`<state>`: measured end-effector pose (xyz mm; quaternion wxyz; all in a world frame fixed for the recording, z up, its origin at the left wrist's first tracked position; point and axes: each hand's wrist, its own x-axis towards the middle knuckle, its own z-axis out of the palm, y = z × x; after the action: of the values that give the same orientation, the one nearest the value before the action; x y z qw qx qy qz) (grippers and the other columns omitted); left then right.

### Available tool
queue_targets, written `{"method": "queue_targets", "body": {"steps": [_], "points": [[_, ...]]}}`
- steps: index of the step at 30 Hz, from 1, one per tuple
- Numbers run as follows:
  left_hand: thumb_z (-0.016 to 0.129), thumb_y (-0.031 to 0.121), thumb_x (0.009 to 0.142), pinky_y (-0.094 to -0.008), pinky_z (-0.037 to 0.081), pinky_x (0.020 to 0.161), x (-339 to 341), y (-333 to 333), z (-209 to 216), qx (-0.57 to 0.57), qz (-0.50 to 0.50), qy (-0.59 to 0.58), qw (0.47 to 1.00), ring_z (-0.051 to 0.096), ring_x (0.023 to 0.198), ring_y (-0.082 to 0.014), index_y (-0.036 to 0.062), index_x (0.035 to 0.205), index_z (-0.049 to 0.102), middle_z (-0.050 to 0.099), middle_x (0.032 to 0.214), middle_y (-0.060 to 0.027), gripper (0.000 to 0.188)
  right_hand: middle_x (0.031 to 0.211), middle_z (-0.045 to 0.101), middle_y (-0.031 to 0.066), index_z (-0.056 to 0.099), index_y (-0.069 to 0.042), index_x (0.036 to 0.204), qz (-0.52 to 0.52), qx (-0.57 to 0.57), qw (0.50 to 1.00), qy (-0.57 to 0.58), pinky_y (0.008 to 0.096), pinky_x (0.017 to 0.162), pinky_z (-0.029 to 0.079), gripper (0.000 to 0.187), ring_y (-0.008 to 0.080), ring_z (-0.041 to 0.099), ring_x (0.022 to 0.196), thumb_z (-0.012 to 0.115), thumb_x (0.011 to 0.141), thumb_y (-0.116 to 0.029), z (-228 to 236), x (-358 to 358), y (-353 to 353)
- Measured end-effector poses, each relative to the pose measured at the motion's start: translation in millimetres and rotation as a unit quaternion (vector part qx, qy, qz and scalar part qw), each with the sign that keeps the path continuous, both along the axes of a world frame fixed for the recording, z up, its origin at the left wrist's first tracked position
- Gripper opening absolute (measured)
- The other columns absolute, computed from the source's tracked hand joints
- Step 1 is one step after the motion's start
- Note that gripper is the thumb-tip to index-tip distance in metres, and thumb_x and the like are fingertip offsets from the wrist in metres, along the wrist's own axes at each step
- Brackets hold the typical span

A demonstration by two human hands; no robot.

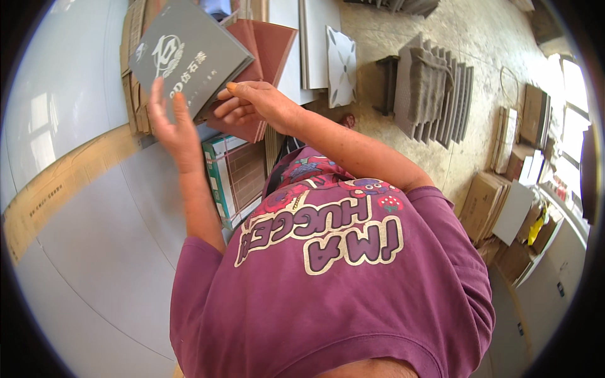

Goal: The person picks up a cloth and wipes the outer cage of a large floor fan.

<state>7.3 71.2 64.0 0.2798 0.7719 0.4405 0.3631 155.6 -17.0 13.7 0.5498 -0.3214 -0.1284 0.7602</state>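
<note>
My left hand (174, 129) is raised at the lower edge of a grey square catalogue (195, 53) with white print. Its fingers are stretched and apart, slightly blurred, and overlap the cover; I cannot tell whether they touch it. Close to the catalogue's lower right edge is my right hand (261, 104), fingers loosely bent and the thumb apart from them, with nothing visible in it. Both thumbs have orange tips. A reddish-brown folder or board (274, 47) lies partly under the catalogue and behind my right hand.
Below my hands stands a green-edged box (217, 183) beside brown tiles or panels (242, 176). Cardboard (135, 107) lines the left side. A patterned white tile (341, 66) leans farther right. A grey cloth (428, 85) hangs over upright grey slabs (463, 104). Cartons (480, 205) stand at right.
</note>
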Motion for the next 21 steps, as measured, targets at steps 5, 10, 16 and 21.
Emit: {"method": "queue_targets", "body": {"steps": [5, 10, 16, 21], "points": [[0.048, 0.032, 0.093, -0.0396, 0.026, 0.104, 71.5, -74.6, -24.3, 0.133, -0.209, 0.09, 0.965, 0.04, 0.123, -0.0274, 0.0012, 0.134, 0.039, 0.045, 0.134, -0.0132, 0.052, 0.109, 0.059, 0.0121, 0.052, -0.001, 0.118, -0.139, 0.02, 0.981, 0.133, 0.0315, 0.092, 0.042, 0.056, 0.0207, 0.055, 0.101, 0.036, 0.094, -0.05, 11.7, 16.1, -24.2], [0.052, 0.02, 0.089, -0.0438, 0.023, 0.106, 104.2, -95.2, -47.0, 0.159, -0.314, 0.155, 0.923, 0.036, 0.128, -0.0288, 0.0033, 0.132, 0.043, 0.043, 0.137, -0.0118, 0.047, 0.1, 0.059, 0.0107, 0.054, -0.001, 0.101, -0.202, -0.031, 0.959, 0.196, 0.0334, 0.087, 0.045, 0.062, 0.0214, 0.057, 0.093, 0.033, 0.092, -0.059, -3.2, 64.2, -58.1], [0.062, 0.007, 0.08, -0.0378, 0.033, 0.103, 106.6, -123.2, -82.6, 0.009, -0.346, 0.196, 0.918, 0.042, 0.124, -0.0291, 0.0078, 0.124, 0.051, 0.044, 0.135, -0.0112, 0.046, 0.115, 0.059, 0.0129, 0.055, -0.003, 0.113, -0.363, -0.129, 0.923, -0.006, 0.036, 0.092, 0.043, 0.044, 0.0231, 0.057, 0.105, 0.049, 0.091, -0.04, -88.6, 143.0, -159.1], [0.06, 0.007, 0.082, -0.0353, 0.039, 0.098, 99.6, -140.2, -102.2, -0.121, -0.316, 0.175, 0.925, 0.047, 0.118, -0.0263, 0.0049, 0.122, 0.052, 0.048, 0.128, -0.0122, 0.04, 0.111, 0.06, 0.0138, 0.054, 0.001, 0.111, -0.538, -0.328, 0.776, -0.021, 0.0336, 0.077, 0.051, 0.032, 0.0238, 0.061, 0.096, 0.057, 0.087, -0.021, -176.7, 194.3, -277.8]]}}
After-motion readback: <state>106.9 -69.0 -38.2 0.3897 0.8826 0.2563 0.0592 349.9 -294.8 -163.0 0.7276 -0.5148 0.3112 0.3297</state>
